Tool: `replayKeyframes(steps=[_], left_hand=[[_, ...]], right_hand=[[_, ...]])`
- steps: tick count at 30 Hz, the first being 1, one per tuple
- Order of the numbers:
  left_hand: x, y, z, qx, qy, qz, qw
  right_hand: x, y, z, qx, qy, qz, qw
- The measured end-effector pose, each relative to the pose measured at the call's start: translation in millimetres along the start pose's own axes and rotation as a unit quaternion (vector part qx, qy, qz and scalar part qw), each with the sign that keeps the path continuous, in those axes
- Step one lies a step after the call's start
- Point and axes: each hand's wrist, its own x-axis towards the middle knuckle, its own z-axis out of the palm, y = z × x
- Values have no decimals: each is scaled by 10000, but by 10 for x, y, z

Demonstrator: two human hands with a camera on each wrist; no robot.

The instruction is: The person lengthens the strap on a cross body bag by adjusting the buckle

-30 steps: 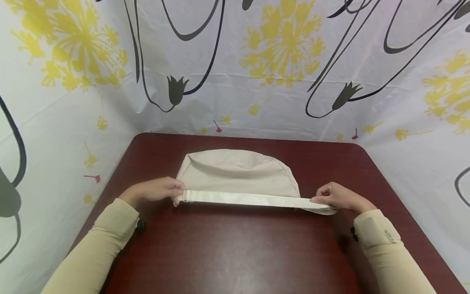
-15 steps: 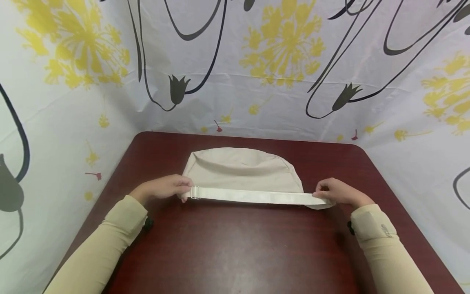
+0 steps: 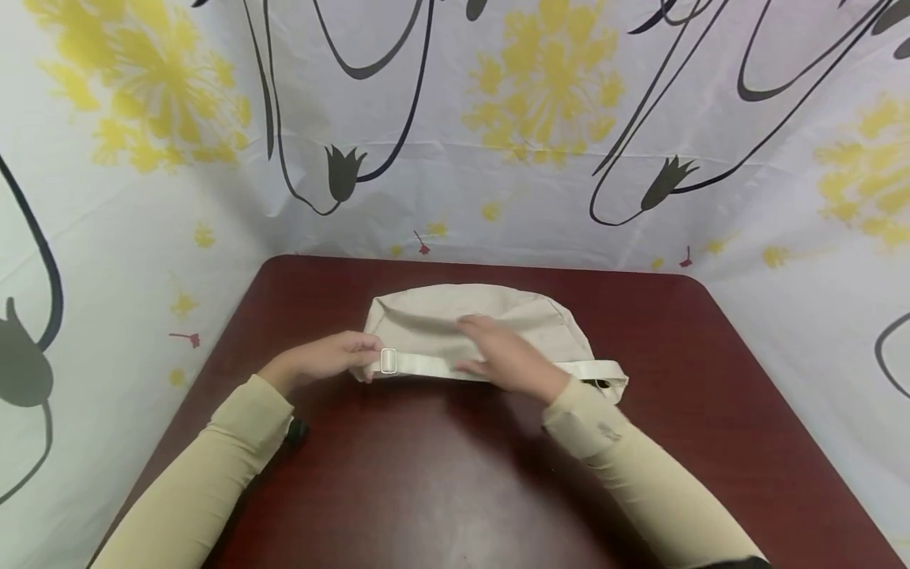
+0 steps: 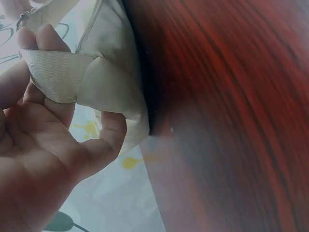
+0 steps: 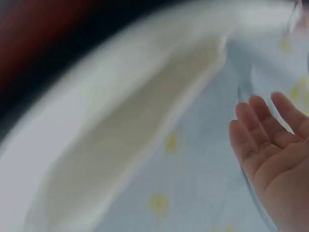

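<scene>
A cream fabric bag [image 3: 419, 325] with a curved top lies on the table, its pale strap [image 3: 430, 366] drawn along the near edge. Close to the strap's left end sits a square slider buckle [image 3: 388, 361]. My left hand [image 3: 329, 357] grips the strap there; in the left wrist view the webbing [image 4: 55, 75] loops around its fingers, beside the bag's corner. My right hand [image 3: 515, 362] is over the middle of the bag and strap, its fingers extended and holding nothing. The right wrist view shows that palm [image 5: 285, 164] apart from a blurred cream band [image 5: 120, 96].
The dark red wooden table [image 3: 398, 474] has rounded far corners. White cloth [image 3: 455, 205] printed with yellow and grey flowers hangs behind it and along both sides. To the right, the strap's folded end [image 3: 611, 375] sticks out past the bag.
My right hand has let go of the strap's right end and moved left over the bag. The strap's right end has slackened into a fold. My left hand has shifted slightly right, still gripping.
</scene>
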Motion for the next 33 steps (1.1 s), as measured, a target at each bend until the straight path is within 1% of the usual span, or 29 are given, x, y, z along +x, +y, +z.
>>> replayKeyframes(steps=[2,4,6,8,10,11,13,15,18,22,24,26,33], left_hand=[[18,17,5,-24,39,40,10000],[44,43,24,-23,82,59,9999],[77,62,46,107,165,106,9998],[113,77,71,300,297,124,9990],[141,97,98,620,479,175,9968],[150,109,113,836,608,178,9945],[165,130,144,1266,849,190,9881],[176,159,181,1681,1101,211,9794],[202,186,240,2387,1514,244,9589],[233,200,312,3041,1982,343,9311],[237,209,337,3107,2111,413,9258],[234,223,354,3092,2202,483,9239],[232,188,356,2903,2462,862,9207]], right_hand=[[152,-136,164,120,-286,-183,9994],[248,-212,300,24,-438,-301,9986],[292,-244,391,-197,-428,-352,9983],[309,-237,444,-418,-331,-342,9980],[316,-209,458,-463,-251,-284,9982],[316,-188,460,-393,-228,-240,9987],[320,-149,446,-163,-199,-146,9996],[323,-116,421,137,-191,-62,9997],[331,-86,390,464,-142,20,9988],[338,-67,396,659,-116,55,9977],[337,-66,406,728,-93,59,9973],[336,-69,411,794,-42,76,9968],[319,-38,464,1206,382,-45,9920]])
